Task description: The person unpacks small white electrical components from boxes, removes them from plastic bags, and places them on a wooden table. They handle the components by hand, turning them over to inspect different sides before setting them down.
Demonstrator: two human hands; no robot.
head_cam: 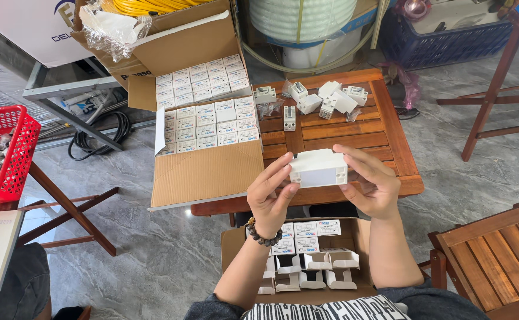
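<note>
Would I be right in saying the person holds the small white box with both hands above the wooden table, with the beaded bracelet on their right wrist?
Not quite: the head view shows the beaded bracelet on the left wrist. The rest stands: the left hand and right hand hold the small white box above the wooden table.

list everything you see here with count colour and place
white plastic block: one, white, held between both hands above the table edge
loose white parts: several, white, far side of the wooden table
open carton: one, brown, full of small white boxes, left of the table
lower carton: one, brown, below the hands, holding closed and open white boxes
red basket: one, red, far left
black cable: one coil, black, on the floor
blue crate: one, blue, top right
wooden chair: one, brown, lower right
left hand: bead bracelet on the wrist, grip on the block's left end
right hand: grip on the block's right end
</note>
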